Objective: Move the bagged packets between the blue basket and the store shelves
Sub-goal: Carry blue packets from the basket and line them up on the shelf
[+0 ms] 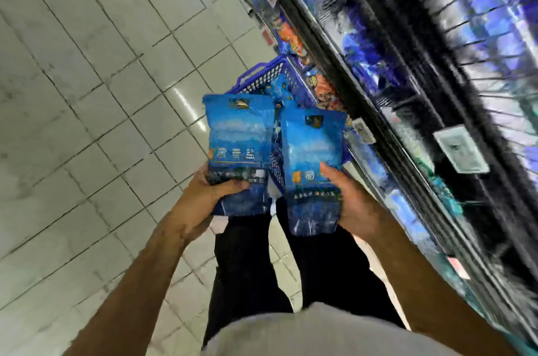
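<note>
My left hand (pixel 203 195) grips the lower end of a blue bagged packet (pixel 237 134), held upright. My right hand (pixel 353 204) grips a second blue packet (pixel 310 160) of the same kind, side by side with the first. Both packets hang above the blue basket (pixel 262 76), a latticed plastic basket standing on the floor against the foot of the store shelves (pixel 407 79). More blue packets show inside the basket behind the two I hold. The picture is blurred by motion.
The shelves run along the right, stocked with blue and orange bagged goods and white price tags (pixel 461 149). Pale floor tiles (pixel 87 93) spread out to the left. My dark trousers and shoes stand just before the basket.
</note>
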Available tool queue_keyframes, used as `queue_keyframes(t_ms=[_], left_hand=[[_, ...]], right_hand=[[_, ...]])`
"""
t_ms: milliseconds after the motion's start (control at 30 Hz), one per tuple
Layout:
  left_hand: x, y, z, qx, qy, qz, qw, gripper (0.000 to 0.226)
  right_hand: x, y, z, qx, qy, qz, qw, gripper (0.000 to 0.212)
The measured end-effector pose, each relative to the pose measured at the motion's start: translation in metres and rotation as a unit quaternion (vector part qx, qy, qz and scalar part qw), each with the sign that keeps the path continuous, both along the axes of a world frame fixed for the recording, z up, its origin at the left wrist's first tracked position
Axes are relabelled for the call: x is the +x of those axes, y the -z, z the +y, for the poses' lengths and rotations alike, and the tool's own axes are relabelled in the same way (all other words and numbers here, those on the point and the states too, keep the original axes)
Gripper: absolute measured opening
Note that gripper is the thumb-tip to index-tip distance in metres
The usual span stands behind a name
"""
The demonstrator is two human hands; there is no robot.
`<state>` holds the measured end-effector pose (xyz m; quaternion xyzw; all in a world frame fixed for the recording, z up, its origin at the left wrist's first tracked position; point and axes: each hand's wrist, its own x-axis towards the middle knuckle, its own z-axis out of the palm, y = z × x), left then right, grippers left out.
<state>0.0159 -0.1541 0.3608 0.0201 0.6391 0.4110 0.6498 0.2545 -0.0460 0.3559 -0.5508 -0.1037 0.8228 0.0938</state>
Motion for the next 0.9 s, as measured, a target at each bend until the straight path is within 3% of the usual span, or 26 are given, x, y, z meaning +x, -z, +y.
queue_keyframes(t_ms=[67, 167, 267, 467, 533, 667, 767, 900], left_hand=[[0.003, -0.04, 0.006, 0.018, -0.043, 0.021, 0.999, 0.051], [0.011, -0.092, 0.012, 0.054, -0.082, 0.018, 0.995, 0.027], [0.025, -0.131, 0.016, 0.085, -0.067, 0.021, 0.994, 0.041], [0.045, -0.173, 0.041, 0.156, 0.046, 0.055, 0.985, 0.039], [0.047, -0.18, 0.051, 0.166, 0.08, 0.045, 0.982, 0.044], [0.052, -0.185, 0.07, 0.181, 0.157, 0.018, 0.971, 0.045], [0.062, -0.19, 0.087, 0.188, 0.246, 0.01, 0.951, 0.045], [0.091, -0.189, 0.1, 0.196, 0.361, 0.009, 0.912, 0.051]], right_hand=[[0.004, -0.041, 0.003, 0.059, 0.008, 0.005, 0.998, 0.058], [0.009, -0.095, 0.005, 0.178, 0.001, -0.027, 0.984, 0.065], [0.021, -0.138, 0.008, 0.243, 0.011, -0.053, 0.968, 0.064], [0.055, -0.186, 0.002, 0.315, 0.065, -0.058, 0.945, 0.048], [0.069, -0.194, -0.009, 0.31, 0.103, -0.048, 0.944, 0.053], [0.081, -0.204, -0.039, 0.33, 0.193, -0.075, 0.921, 0.042], [0.086, -0.208, -0.068, 0.333, 0.278, -0.105, 0.895, 0.04], [0.092, -0.21, -0.12, 0.322, 0.404, -0.156, 0.842, 0.056]])
